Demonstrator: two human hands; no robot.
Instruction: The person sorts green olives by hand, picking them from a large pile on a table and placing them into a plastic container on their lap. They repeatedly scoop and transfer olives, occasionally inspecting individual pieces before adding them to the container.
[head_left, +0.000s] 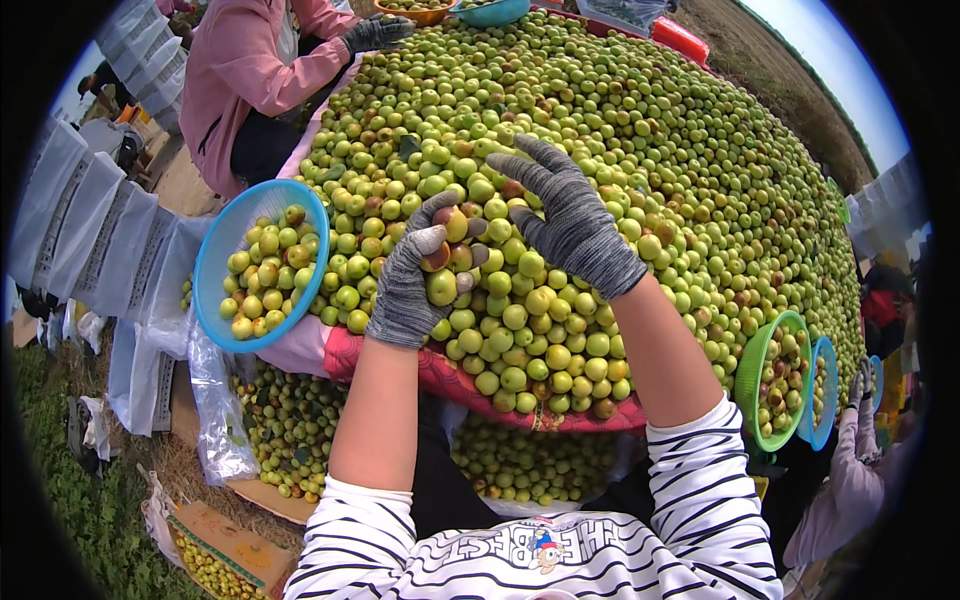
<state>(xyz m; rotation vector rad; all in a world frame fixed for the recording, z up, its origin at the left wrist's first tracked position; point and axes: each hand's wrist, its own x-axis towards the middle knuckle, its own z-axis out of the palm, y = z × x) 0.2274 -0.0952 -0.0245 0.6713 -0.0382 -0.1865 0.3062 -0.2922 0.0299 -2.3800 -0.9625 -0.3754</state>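
A large heap of green jujubes, some with reddish-brown patches, covers the table in front of me. My left hand, in a grey knit glove, is closed around several jujubes just above the near part of the heap. Some of its fingers are hidden by the fruit. To its right, my right hand wears the same kind of glove. Its fingers are spread over the heap, palm toward the left hand, and no fruit shows in its grip.
At my left stands a blue basket with sorted-looking jujubes in it. A green basket and blue ones line the right edge. A co-worker in pink sits at the far left. Below the table's red cloth lie more jujubes.
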